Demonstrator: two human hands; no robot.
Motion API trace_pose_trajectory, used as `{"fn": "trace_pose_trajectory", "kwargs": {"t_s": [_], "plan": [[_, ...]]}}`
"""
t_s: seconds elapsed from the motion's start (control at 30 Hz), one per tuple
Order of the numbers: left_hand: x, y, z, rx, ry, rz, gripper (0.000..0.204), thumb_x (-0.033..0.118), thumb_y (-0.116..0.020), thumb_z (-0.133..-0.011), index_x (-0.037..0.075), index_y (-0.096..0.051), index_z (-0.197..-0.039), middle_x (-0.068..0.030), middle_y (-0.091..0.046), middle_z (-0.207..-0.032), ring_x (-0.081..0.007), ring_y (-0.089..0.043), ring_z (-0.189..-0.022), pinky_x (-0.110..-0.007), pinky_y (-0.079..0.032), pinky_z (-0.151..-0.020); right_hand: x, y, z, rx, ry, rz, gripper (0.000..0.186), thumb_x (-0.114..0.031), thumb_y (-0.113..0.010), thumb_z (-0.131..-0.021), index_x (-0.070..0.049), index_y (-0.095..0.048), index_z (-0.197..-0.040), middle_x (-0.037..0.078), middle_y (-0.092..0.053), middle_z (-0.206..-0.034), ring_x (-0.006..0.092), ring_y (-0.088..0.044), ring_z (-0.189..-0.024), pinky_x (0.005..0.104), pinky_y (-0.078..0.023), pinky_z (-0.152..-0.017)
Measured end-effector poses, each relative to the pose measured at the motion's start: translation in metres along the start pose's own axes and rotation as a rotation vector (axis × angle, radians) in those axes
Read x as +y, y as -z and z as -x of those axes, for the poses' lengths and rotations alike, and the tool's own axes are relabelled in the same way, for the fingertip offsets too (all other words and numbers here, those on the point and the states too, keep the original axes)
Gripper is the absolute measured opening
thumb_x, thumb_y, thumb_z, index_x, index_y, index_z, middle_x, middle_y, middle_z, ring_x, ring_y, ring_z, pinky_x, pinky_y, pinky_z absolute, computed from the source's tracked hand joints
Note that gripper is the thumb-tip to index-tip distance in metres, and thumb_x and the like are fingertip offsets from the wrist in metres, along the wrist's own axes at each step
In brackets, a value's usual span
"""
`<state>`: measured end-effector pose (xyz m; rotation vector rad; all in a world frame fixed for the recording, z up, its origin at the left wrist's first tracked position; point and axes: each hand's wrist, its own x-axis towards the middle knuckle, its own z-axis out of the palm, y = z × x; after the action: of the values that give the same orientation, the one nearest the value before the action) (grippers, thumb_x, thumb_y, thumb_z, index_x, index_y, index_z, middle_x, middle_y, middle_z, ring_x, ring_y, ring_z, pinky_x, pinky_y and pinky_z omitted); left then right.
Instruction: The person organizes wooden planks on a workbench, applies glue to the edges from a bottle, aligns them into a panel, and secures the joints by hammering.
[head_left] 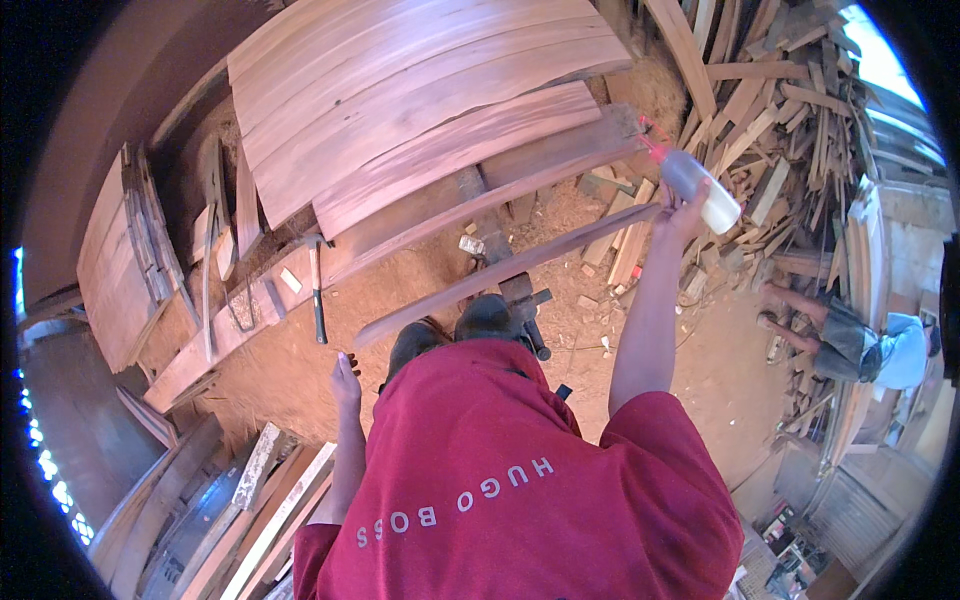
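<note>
A squeeze bottle [708,195] with pale contents and a red nozzle is gripped in my right hand [682,210] at upper right, its tip over the end of a long plank [450,215]. A separate narrow strip of wood [505,268] slants below, one end near that hand. My left hand [347,375] hangs at my side, fingers loosely curled and apart, holding nothing visible. Just beyond it a claw hammer [316,290] with a black grip rests against the long plank. Wide joined boards [420,70] lie behind the plank.
Piles of offcuts [770,110] fill the right side, beside sandy, shaving-covered ground [730,350]. A person [895,350] in a light shirt is at far right. Stacked boards stand at left [135,250] and lower left [265,510]. A dark beam [515,285] lies by my feet.
</note>
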<state>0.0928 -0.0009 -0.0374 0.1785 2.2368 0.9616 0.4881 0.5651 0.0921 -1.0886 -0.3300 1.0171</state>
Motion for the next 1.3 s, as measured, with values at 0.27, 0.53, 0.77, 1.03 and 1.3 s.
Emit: {"fn": "trace_pose_trajectory", "kwargs": {"t_s": [0.27, 0.53, 0.77, 1.03, 1.3], "plan": [[-0.059, 0.031, 0.005, 0.014, -0.022, 0.061, 0.059, 0.045, -0.038, -0.104, -0.008, -0.063, -0.112, -0.0186, -0.068, -0.103, -0.0250, -0.066, -0.094, -0.036, -0.054, -0.077, 0.014, 0.037, 0.163, -0.519, -0.351, -0.140, 0.058, -0.038, -0.069, -0.090, -0.008, -0.046, -0.134, 0.011, -0.058, -0.127, 0.0288, -0.062, -0.110, 0.0463, -0.058, -0.088], [-0.120, 0.065, 0.048, 0.036, 0.000, 0.102, 0.057, 0.045, -0.040, -0.104, -0.007, -0.064, -0.110, -0.0176, -0.068, -0.099, -0.0228, -0.065, -0.089, -0.035, -0.053, -0.076, 0.085, 0.077, 0.356, -0.818, -0.264, 0.331, 0.053, -0.011, -0.079, -0.082, -0.004, -0.050, -0.127, 0.007, -0.061, -0.117, 0.0171, -0.061, -0.105, 0.0358, -0.054, -0.085], [-0.209, 0.104, 0.087, 0.020, 0.055, 0.101, 0.060, 0.049, -0.041, -0.102, -0.006, -0.064, -0.109, -0.0181, -0.068, -0.098, -0.0227, -0.065, -0.086, -0.036, -0.052, -0.072, 0.097, 0.058, 0.447, -1.107, -0.046, 0.539, 0.047, -0.015, -0.087, -0.072, 0.000, -0.061, -0.109, 0.009, -0.067, -0.101, 0.0179, -0.066, -0.091, 0.0334, -0.054, -0.082], [-0.243, 0.124, 0.105, 0.122, 0.152, 0.196, 0.061, 0.050, -0.042, -0.102, -0.006, -0.063, -0.114, -0.0189, -0.068, -0.102, -0.0238, -0.065, -0.091, -0.036, -0.053, -0.075, 0.111, 0.064, 0.468, -1.180, 0.169, 0.575, 0.041, -0.011, -0.085, -0.075, 0.001, -0.063, -0.107, 0.009, -0.070, -0.098, 0.0161, -0.068, -0.088, 0.0320, -0.054, -0.080], [-0.217, 0.116, 0.101, 0.090, 0.135, 0.235, 0.058, 0.046, -0.043, -0.103, -0.007, -0.063, -0.113, -0.0190, -0.068, -0.104, -0.0244, -0.066, -0.096, -0.035, -0.053, -0.078, 0.115, 0.067, 0.458, -1.168, 0.125, 0.560, 0.053, -0.017, -0.088, -0.070, 0.001, -0.060, -0.111, 0.010, -0.068, -0.100, 0.0197, -0.067, -0.091, 0.0345, -0.054, -0.083]]}}
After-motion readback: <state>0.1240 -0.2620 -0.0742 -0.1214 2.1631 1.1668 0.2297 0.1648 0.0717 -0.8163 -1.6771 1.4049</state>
